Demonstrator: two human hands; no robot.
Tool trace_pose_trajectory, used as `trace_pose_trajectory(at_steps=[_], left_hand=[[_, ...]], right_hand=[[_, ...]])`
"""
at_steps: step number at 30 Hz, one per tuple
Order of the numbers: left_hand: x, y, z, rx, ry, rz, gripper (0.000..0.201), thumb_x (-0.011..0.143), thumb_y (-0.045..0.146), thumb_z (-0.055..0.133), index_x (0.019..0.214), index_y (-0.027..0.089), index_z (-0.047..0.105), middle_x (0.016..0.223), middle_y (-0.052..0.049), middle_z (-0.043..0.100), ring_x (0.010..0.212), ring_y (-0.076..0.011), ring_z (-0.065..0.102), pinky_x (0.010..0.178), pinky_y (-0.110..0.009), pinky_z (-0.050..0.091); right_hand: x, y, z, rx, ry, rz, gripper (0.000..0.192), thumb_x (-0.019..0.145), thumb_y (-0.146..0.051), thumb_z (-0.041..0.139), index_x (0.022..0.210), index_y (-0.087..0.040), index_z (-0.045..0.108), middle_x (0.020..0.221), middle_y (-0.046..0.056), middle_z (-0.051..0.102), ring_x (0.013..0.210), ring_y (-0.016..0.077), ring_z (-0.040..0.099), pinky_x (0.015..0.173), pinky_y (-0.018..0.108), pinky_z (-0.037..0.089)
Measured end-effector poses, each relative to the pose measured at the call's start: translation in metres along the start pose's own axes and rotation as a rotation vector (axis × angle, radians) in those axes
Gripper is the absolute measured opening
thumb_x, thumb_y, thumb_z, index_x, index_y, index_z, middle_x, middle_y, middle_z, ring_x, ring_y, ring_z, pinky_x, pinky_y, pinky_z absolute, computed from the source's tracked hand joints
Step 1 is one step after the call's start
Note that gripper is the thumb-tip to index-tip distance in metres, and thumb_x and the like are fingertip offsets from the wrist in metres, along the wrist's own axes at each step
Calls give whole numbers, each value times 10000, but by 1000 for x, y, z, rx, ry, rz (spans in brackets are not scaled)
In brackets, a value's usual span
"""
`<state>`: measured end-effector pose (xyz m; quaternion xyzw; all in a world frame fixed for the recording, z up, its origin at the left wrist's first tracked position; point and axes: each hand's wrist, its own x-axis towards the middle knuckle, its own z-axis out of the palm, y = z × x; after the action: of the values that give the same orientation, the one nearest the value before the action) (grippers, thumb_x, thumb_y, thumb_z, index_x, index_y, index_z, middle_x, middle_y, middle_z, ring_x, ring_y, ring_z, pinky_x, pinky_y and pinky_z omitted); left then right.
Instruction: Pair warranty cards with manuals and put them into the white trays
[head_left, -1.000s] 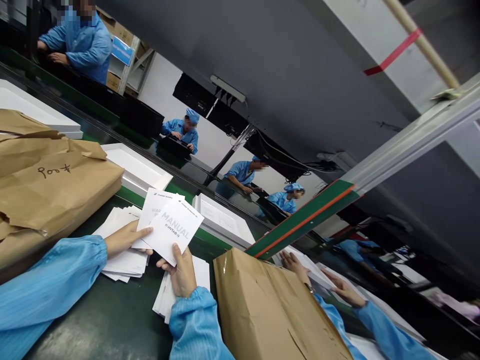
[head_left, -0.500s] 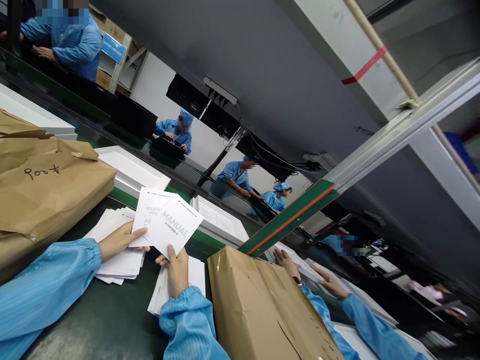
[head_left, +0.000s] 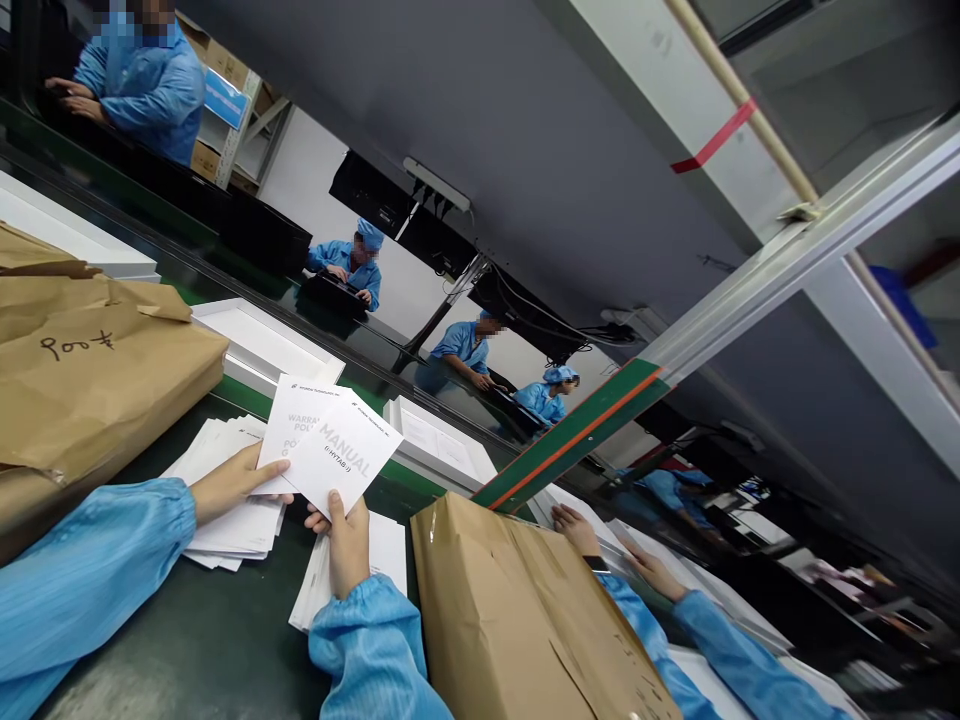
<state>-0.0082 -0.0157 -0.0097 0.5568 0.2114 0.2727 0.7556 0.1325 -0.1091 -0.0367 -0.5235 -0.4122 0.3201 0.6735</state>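
My left hand [head_left: 238, 482] pinches a white warranty policy booklet [head_left: 289, 425] between thumb and fingers. My right hand [head_left: 346, 540] grips a white manual [head_left: 358, 445] by its lower corner, thumb on top. The manual overlaps the right part of the warranty booklet, hiding some of its print. Beneath my left hand lies a loose stack of white booklets [head_left: 232, 535] on the dark green work surface [head_left: 187, 640]. Another stack of booklets [head_left: 390, 550] lies behind my right hand and is partly covered by it.
A brown paper package [head_left: 112, 370] stands at left and another brown package [head_left: 517, 610] at right. Open white boxes [head_left: 262, 335] line the conveyor side. A co-worker's hands [head_left: 577, 530] reach among boxes at right. A slanted metal post [head_left: 570, 440] crosses beyond the right package.
Both hands keep hold of the same two booklets, almost unmoved. The view has shifted slightly. At far left, a co-worker's hands have come closer together.
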Motion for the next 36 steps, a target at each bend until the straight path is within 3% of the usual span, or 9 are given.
trace_pose_trajectory(at_steps=[3, 8, 16, 21, 28, 36], left_hand=[[0, 0, 1, 9, 2, 6, 558, 594, 441, 559, 1026, 118, 417, 709, -57, 596, 665, -201, 574, 598, -293, 455], [-1, 0, 1, 2, 22, 2, 538, 602, 448, 552, 1017, 133, 419, 820, -75, 588, 699, -195, 574, 652, -310, 458], [0, -2, -2, 22, 0, 27, 545, 611, 475, 530, 1022, 133, 429, 834, -84, 589, 670, -186, 576, 610, -292, 462], [0, 0, 0, -15, -16, 11, 570, 619, 454, 533, 1074, 138, 395, 902, -98, 571, 676, -178, 575, 638, -307, 462], [0, -3, -1, -13, -18, 47, 573, 613, 460, 533, 1072, 143, 403, 829, -80, 588, 670, -185, 576, 631, -312, 459], [0, -1, -1, -16, -15, 10, 552, 613, 462, 534, 1056, 154, 416, 924, -95, 568, 690, -177, 578, 645, -293, 463]], right_hand=[[0, 1, -1, 25, -15, 3, 116, 700, -358, 517, 813, -329, 521, 593, 7, 596, 496, 161, 564, 407, 245, 477], [0, 4, -2, 67, -39, 6, 143, 690, -369, 523, 823, -319, 513, 557, 4, 585, 435, 148, 544, 352, 228, 459], [0, 5, -2, 102, -58, -7, 161, 678, -336, 543, 834, -325, 503, 536, -3, 575, 422, 144, 537, 302, 203, 411], [-1, 2, -1, 55, -46, -8, 157, 658, -311, 566, 801, -327, 505, 556, -9, 586, 464, 159, 552, 314, 213, 407], [-4, -7, 3, -39, -10, 7, 149, 675, -308, 532, 806, -241, 505, 553, 0, 582, 482, 149, 562, 332, 200, 408], [-6, -13, 6, -138, 4, 34, 120, 691, -324, 485, 800, -278, 497, 567, -3, 589, 470, 130, 560, 341, 184, 406]])
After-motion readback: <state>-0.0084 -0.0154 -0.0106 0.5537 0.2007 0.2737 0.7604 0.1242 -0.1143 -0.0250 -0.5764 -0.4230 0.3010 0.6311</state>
